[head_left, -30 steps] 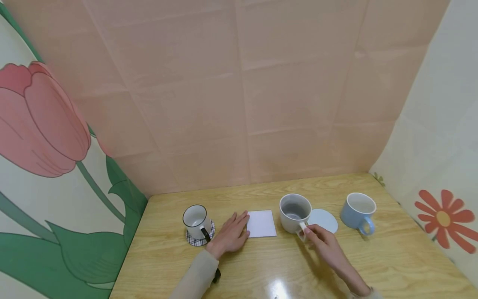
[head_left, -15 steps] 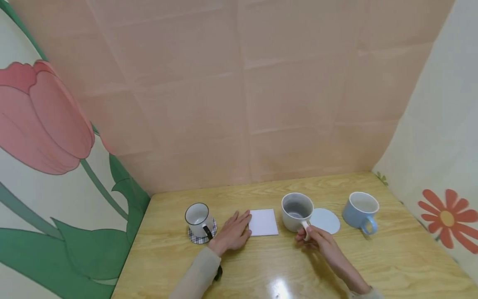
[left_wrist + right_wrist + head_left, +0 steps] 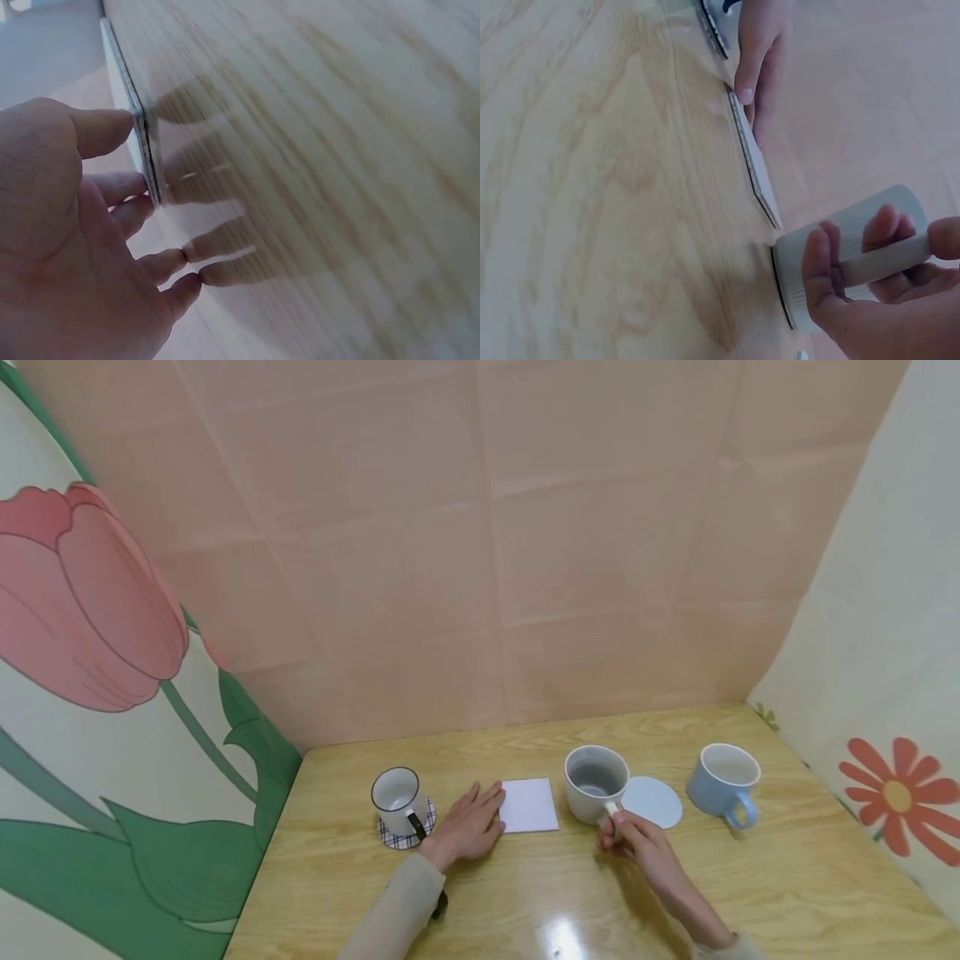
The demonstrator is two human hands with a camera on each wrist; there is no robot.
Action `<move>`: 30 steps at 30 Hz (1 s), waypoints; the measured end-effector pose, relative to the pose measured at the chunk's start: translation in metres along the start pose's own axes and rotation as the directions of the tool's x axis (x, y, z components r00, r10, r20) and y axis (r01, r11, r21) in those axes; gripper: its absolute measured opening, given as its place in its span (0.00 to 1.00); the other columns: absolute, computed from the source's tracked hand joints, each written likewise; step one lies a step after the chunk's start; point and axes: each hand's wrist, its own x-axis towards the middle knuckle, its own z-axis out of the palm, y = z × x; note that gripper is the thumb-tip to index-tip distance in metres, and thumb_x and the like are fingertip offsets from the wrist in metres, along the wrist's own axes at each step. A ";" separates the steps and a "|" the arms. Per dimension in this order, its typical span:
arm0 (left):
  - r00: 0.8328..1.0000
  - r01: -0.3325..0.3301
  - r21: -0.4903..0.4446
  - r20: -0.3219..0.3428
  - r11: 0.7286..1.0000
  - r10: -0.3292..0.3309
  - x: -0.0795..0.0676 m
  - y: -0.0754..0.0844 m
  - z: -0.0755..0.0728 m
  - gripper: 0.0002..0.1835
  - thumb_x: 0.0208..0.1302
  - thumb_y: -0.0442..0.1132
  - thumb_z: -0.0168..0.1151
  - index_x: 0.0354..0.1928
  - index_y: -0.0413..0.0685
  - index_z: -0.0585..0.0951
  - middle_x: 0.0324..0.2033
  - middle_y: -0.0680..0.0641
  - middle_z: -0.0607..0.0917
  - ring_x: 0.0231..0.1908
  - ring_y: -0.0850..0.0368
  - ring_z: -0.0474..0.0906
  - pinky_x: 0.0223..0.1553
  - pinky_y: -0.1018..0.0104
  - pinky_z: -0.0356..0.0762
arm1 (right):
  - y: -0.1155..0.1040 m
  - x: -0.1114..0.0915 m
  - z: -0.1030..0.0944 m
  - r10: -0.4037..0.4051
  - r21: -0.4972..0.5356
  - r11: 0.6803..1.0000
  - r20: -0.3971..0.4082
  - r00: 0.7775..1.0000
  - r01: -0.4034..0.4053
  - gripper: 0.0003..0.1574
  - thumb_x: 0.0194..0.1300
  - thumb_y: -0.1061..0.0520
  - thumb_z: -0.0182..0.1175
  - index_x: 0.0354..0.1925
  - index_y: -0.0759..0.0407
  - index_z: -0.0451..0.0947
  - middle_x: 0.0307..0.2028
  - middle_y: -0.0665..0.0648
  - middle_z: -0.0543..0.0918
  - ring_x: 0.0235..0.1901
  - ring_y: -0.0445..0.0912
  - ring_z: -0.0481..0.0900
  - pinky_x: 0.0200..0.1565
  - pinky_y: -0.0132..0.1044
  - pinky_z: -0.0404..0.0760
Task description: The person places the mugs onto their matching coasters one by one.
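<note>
My left hand [image 3: 468,827] lies low over the table with fingers fairly straight. Its fingertips and thumb touch the left side of a white square coaster [image 3: 529,806], whose thin edge shows in the left wrist view. My right hand [image 3: 651,853] grips the handle of a white mug with a grey inside [image 3: 585,806]. In the right wrist view, fingers curl through that handle [image 3: 885,260] and the thumb lies at its upper end. The mug is upright just right of the square coaster, its base right by the table top.
A pale round coaster [image 3: 656,803] lies right of the held mug, partly overlapped by it. Farther right stands a light blue mug [image 3: 707,789]. On the left a black-rimmed white mug [image 3: 392,817] sits on a checked round coaster [image 3: 388,841]. A peach cloth [image 3: 390,568] hangs behind the table.
The right hand's fingers have curled farther through the mug's handle since a second ago. The head view has shifted slightly; the left hand and square coaster keep their places.
</note>
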 end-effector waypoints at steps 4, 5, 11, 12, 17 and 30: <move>1.000 -0.004 -0.012 0.007 1.000 0.004 -0.001 0.000 0.000 0.34 0.85 0.51 0.48 0.85 0.51 0.58 0.86 0.51 0.53 0.85 0.37 0.46 0.83 0.38 0.52 | 0.003 0.000 0.003 -0.012 0.035 0.999 -0.046 0.999 0.014 0.27 0.88 0.57 0.44 0.41 0.83 0.73 0.33 0.58 0.82 0.34 0.43 0.84 0.41 0.38 0.90; 1.000 -0.004 -0.016 0.008 1.000 0.005 -0.001 0.000 0.000 0.34 0.85 0.51 0.48 0.85 0.51 0.58 0.86 0.51 0.53 0.85 0.37 0.46 0.83 0.38 0.51 | 0.003 0.000 0.003 -0.015 0.043 0.999 -0.058 0.998 0.018 0.27 0.88 0.57 0.45 0.41 0.83 0.74 0.33 0.59 0.82 0.34 0.44 0.85 0.40 0.38 0.91; 1.000 -0.015 -0.061 0.007 0.998 0.016 0.000 0.000 0.000 0.33 0.85 0.50 0.49 0.85 0.51 0.59 0.86 0.51 0.53 0.85 0.36 0.45 0.83 0.37 0.50 | 0.002 -0.001 0.004 -0.022 0.085 0.996 -0.101 0.995 0.031 0.26 0.87 0.58 0.47 0.40 0.82 0.75 0.32 0.59 0.84 0.33 0.46 0.87 0.39 0.39 0.91; 1.000 -0.016 -0.069 0.008 0.997 0.017 0.000 -0.001 0.000 0.33 0.85 0.50 0.49 0.85 0.51 0.59 0.86 0.50 0.53 0.85 0.36 0.44 0.83 0.36 0.49 | 0.002 0.000 0.004 -0.023 0.087 0.996 -0.103 0.994 0.033 0.26 0.87 0.58 0.47 0.40 0.82 0.75 0.32 0.59 0.84 0.33 0.46 0.86 0.38 0.39 0.91; 1.000 -0.012 -0.086 0.006 0.996 0.012 0.003 -0.003 0.002 0.33 0.85 0.50 0.49 0.85 0.52 0.59 0.86 0.51 0.53 0.85 0.37 0.44 0.84 0.37 0.49 | 0.001 0.001 0.004 -0.034 0.082 0.996 -0.098 0.995 0.042 0.27 0.87 0.58 0.46 0.39 0.83 0.75 0.32 0.59 0.83 0.32 0.45 0.86 0.38 0.39 0.91; 1.000 0.003 -0.031 -0.004 1.000 -0.003 -0.001 -0.001 -0.002 0.34 0.85 0.50 0.48 0.86 0.51 0.58 0.86 0.51 0.52 0.85 0.38 0.45 0.84 0.39 0.51 | -0.006 0.004 0.007 -0.054 0.035 0.998 -0.072 0.996 0.056 0.30 0.88 0.57 0.45 0.39 0.87 0.72 0.31 0.59 0.84 0.32 0.48 0.87 0.39 0.38 0.91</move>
